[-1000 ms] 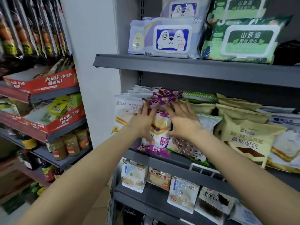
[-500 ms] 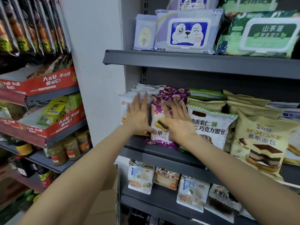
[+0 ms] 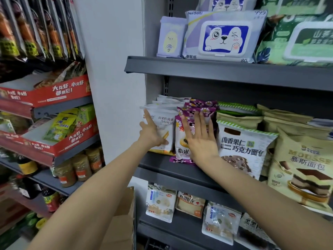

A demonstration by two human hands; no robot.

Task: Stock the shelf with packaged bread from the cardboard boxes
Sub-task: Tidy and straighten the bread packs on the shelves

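Note:
A row of purple-and-white bread packs point(image 3: 182, 141) stands upright on the grey middle shelf point(image 3: 162, 170). My right hand point(image 3: 201, 138) lies flat against the front purple pack, fingers spread. Left of it stands a row of white sandwich-bread packs point(image 3: 163, 118). My left hand point(image 3: 150, 131) rests on the front white pack, index finger stretched up toward its top corner. Neither hand grips anything. A corner of a cardboard box point(image 3: 124, 219) shows below my left forearm.
Green-and-white chocolate bread packs point(image 3: 243, 147) and beige mousse bread packs point(image 3: 302, 165) fill the shelf to the right. Wet-wipe packs point(image 3: 223, 37) sit on the shelf above, small bread packs point(image 3: 160, 204) below. Red snack trays point(image 3: 59, 141) and jars stand on the left shelving.
The purple pack has been pushed back upright into its row. My left hand has slid left onto the white pack and now points with one finger. My view has moved closer.

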